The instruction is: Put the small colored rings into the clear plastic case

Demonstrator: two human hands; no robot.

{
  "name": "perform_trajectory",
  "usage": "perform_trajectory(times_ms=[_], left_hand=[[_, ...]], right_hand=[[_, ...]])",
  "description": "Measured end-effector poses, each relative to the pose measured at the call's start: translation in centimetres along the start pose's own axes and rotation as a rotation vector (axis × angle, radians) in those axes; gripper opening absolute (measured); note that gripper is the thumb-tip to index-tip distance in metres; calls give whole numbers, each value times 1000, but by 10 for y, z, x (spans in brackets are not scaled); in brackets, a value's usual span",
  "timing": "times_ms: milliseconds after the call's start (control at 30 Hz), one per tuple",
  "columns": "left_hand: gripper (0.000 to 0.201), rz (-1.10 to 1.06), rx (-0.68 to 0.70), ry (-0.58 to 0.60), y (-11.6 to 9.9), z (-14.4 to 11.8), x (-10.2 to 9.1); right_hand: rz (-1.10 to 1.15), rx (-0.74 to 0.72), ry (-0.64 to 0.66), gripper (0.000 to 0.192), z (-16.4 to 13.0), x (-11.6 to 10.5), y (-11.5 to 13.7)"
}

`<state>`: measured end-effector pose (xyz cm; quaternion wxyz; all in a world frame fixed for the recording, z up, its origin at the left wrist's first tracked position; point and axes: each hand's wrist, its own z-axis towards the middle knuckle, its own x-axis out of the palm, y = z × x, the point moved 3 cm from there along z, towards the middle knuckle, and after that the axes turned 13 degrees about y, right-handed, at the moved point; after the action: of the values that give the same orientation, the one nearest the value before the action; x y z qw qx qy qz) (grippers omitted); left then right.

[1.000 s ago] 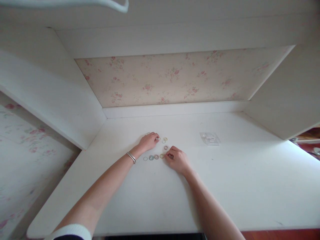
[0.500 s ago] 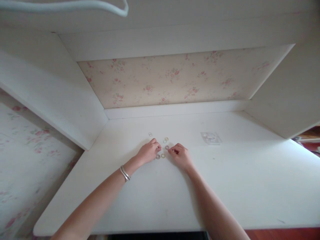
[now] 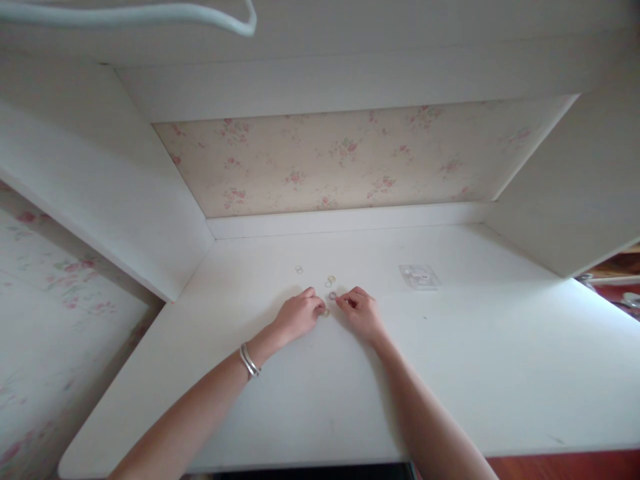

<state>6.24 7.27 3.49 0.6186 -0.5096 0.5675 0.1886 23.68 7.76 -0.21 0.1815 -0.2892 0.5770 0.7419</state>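
Note:
Several small rings lie between my two hands on the white desk top (image 3: pixel 360 387). My left hand (image 3: pixel 300 313), palm down with its fingers pressed together, has its fingertips by the left edge of a gold ring (image 3: pixel 327 313); what they pinch is hidden. The thumb and curled fingers of my right hand (image 3: pixel 361 312) close at the edge of a dark pinkish ring (image 3: pixel 333 295). Just beyond sit a gold ring (image 3: pixel 331 279) and a paler ring (image 3: pixel 328 284), close together. Farther left is a pair of thin pale rings (image 3: pixel 299 269).
A clear plastic case (image 3: pixel 419 277) lies to the right, beyond my right hand. White side panels (image 3: pixel 565 180) and a floral back wall (image 3: pixel 300 160) enclose the desk. Overhead runs a white tube (image 3: pixel 125 13). Silver bangles (image 3: pixel 249 361) circle my left wrist.
My left hand has shifted slightly right and nearer to me, covering the silver ring that showed beside the gold one. My right hand stays at the pinkish ring. The view has moved slightly.

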Motion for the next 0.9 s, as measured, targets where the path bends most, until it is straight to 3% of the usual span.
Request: perform_trajectory(times_ms=[167, 267, 467, 733, 900], left_hand=[[20, -240, -24, -267, 28, -19, -18], [24, -436, -149, -366, 53, -40, -13], [33, -806, -263, -303, 73, -68, 12], [31, -834, -275, -330, 77, -69, 13], [29, -857, -278, -345, 80, -73, 12]], right_hand=[[-29, 42, -74, 32, 1, -2, -3], [-42, 72, -97, 31, 1, -2, -7], [-115, 136, -44, 30, 15, 0, -16], [-574, 132, 304, 33, 57, -2, 5], [-627, 139, 324, 27, 64, -1, 10]])
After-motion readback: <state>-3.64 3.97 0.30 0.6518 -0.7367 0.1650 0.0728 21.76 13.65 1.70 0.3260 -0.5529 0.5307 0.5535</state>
